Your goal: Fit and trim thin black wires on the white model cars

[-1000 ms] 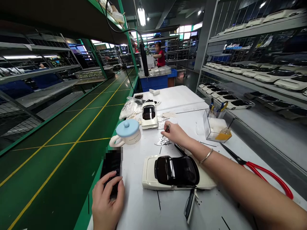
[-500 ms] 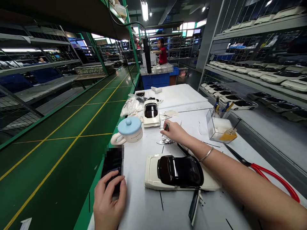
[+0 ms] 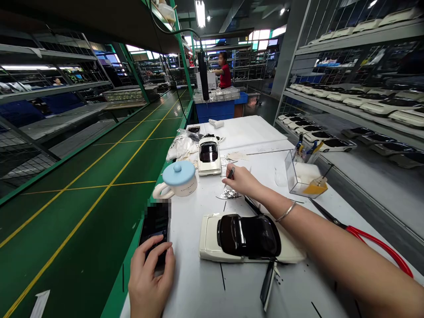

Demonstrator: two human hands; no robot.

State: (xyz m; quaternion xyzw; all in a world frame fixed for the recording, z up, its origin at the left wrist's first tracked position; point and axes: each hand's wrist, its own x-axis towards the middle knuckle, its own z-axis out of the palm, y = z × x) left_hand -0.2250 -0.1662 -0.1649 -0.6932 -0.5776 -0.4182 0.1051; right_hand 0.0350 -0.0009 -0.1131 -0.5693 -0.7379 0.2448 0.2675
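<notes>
tool gripped in right hand

Phone: top end pixelated; lower part covered by left hand, whose wrist the bottom edge cuts. Tool: partly hidden in right hand; tip indistinct. Near car: right end partly behind right forearm. Scissors: handles partly obscured likewise.
</notes>
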